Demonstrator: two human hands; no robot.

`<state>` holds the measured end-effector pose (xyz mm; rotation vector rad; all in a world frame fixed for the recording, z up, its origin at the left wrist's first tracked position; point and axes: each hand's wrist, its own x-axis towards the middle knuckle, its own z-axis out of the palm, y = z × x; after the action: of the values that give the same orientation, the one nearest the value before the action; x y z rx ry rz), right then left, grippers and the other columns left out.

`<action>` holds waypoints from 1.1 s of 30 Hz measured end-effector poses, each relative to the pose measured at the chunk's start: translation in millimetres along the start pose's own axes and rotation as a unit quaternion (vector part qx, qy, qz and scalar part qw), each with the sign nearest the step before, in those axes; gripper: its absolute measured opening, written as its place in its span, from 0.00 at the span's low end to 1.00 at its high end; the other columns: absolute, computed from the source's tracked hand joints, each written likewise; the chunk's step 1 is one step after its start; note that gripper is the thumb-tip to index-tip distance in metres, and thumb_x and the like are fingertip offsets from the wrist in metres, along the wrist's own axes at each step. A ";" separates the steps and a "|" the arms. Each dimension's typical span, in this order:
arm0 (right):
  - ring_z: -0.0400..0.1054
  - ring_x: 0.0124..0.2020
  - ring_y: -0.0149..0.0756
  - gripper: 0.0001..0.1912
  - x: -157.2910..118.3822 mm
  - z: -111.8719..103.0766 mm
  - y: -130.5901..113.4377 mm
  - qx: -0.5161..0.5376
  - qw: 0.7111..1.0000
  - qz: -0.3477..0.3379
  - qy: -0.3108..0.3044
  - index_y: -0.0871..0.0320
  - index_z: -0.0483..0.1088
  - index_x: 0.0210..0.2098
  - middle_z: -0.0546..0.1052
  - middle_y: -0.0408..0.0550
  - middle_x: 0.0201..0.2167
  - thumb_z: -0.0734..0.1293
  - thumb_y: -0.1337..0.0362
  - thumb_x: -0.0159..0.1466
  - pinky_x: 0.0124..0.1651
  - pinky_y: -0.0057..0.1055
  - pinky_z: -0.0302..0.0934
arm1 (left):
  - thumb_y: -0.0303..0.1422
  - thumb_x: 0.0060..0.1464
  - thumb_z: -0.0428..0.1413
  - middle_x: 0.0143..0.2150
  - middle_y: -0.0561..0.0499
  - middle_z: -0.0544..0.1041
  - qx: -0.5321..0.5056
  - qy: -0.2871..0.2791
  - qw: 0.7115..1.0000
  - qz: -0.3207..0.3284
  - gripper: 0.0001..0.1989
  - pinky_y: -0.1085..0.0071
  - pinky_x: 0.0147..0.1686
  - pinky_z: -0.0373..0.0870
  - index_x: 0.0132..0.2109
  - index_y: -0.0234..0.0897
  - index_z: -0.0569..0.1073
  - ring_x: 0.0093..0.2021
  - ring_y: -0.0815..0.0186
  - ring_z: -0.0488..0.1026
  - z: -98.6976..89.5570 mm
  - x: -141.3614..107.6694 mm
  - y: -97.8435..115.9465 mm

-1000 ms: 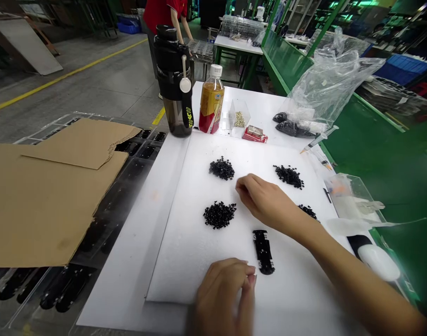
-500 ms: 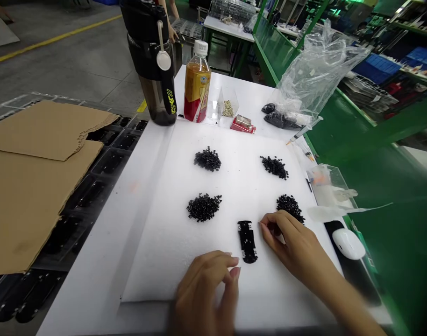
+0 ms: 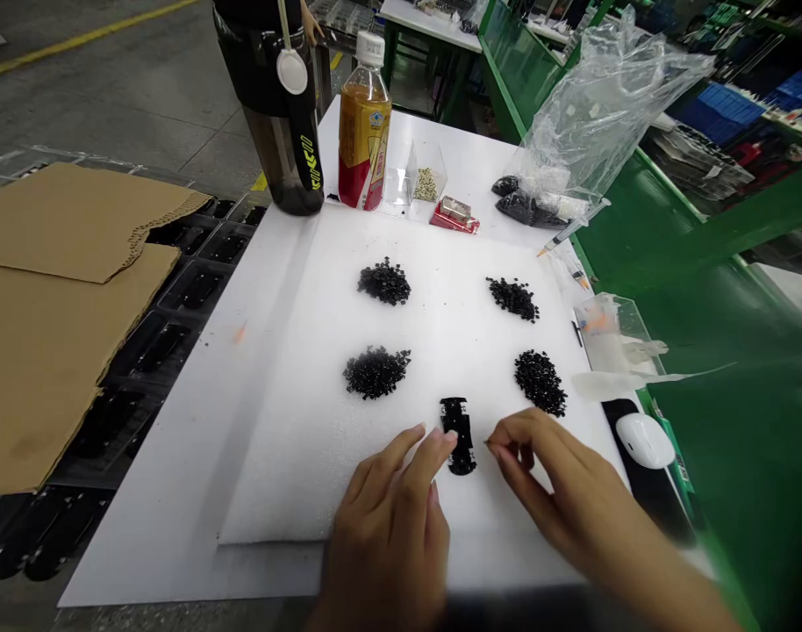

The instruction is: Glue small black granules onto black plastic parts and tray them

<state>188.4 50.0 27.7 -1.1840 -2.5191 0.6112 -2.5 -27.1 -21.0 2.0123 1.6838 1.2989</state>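
A slim black part (image 3: 457, 439) with notched sides lies on the white foam sheet (image 3: 296, 439). My left hand (image 3: 394, 509) has its fingers apart, the index fingertip at the part's left edge. To the right of the part, my right hand (image 3: 552, 474) pinches a tiny dark piece (image 3: 487, 442) between thumb and index finger. Small black pieces form separate piles on the foam: upper left (image 3: 384, 283), upper right (image 3: 513, 299), lower left (image 3: 375, 373) and lower right (image 3: 540, 383).
A dark tumbler (image 3: 275, 132), a drink bottle (image 3: 365, 132) and a clear box of small beads (image 3: 426, 183) stand at the back. A plastic bag (image 3: 591, 132) and syringe (image 3: 572, 228) are back right. Cardboard (image 3: 46, 351) covers trays at left; a white mouse (image 3: 644, 441) sits at right.
My left hand has moved up to the black part and its fingers have spread. My right hand has drawn away from the lower right pile. The camera view has shifted.
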 end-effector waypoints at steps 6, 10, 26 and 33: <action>0.71 0.38 0.38 0.10 -20.5 30.2 -16.2 -0.055 0.998 -0.041 0.013 0.55 0.65 0.52 0.75 0.49 0.41 0.59 0.73 0.75 0.39 0.35 0.68 | 0.14 0.64 0.46 0.58 0.48 0.82 0.043 -0.011 0.999 0.023 0.26 0.65 0.52 0.70 0.67 0.22 0.62 0.65 0.62 0.71 6.4 2.2 0.5; 0.71 0.40 0.42 0.15 -24.4 33.0 -12.2 -0.088 0.994 -0.063 -0.010 0.58 0.65 0.55 0.75 0.52 0.43 0.60 0.76 0.73 0.41 0.39 0.69 | 0.13 0.63 0.46 0.59 0.48 0.81 0.036 -0.021 0.999 0.013 0.28 0.65 0.54 0.68 0.69 0.20 0.60 0.66 0.63 0.70 6.8 0.5 0.5; 0.67 0.36 0.40 0.14 -12.2 14.1 -23.2 -0.122 0.981 -0.145 -0.026 0.71 0.69 0.55 0.75 0.55 0.39 0.57 0.75 0.74 0.35 0.36 0.69 | 0.14 0.64 0.47 0.58 0.49 0.82 0.032 -0.009 0.999 0.010 0.25 0.65 0.53 0.68 0.66 0.20 0.64 0.65 0.62 0.71 7.7 0.9 3.2; 0.67 0.50 0.49 0.21 -36.6 29.0 -10.2 -0.095 0.980 -0.172 0.033 0.77 0.66 0.63 0.75 0.62 0.48 0.57 0.78 0.72 0.51 0.43 0.67 | 0.14 0.64 0.48 0.58 0.48 0.81 0.034 -0.015 0.999 0.022 0.23 0.63 0.51 0.69 0.65 0.21 0.67 0.65 0.59 0.71 5.9 4.7 3.6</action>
<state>191.9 8.4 4.6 -0.7764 -2.6822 0.2459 4.0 -22.1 -19.8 2.1062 1.7011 1.2344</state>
